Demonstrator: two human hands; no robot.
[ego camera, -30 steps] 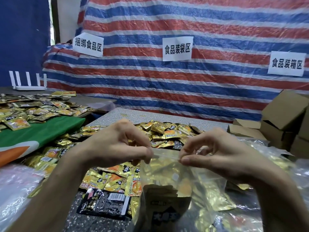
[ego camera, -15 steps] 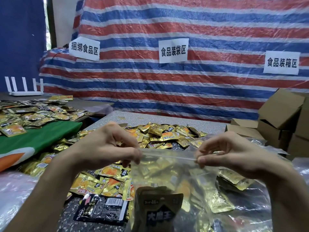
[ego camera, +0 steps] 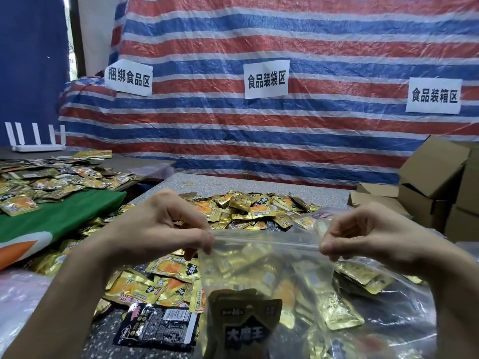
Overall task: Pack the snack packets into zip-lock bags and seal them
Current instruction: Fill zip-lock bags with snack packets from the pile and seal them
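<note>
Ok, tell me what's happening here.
A person is closing a clear zip-lock bag holding snack packets. The left hand pinches one end of its zip strip, the right hand the other, stretching it taut. Whether it is fully sealed I cannot tell. Loose gold packets lie heaped on the table behind.

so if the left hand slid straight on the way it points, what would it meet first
Probably the right hand, which pinches the clear plastic zip-lock bag at the opposite top corner; both look level.
</note>
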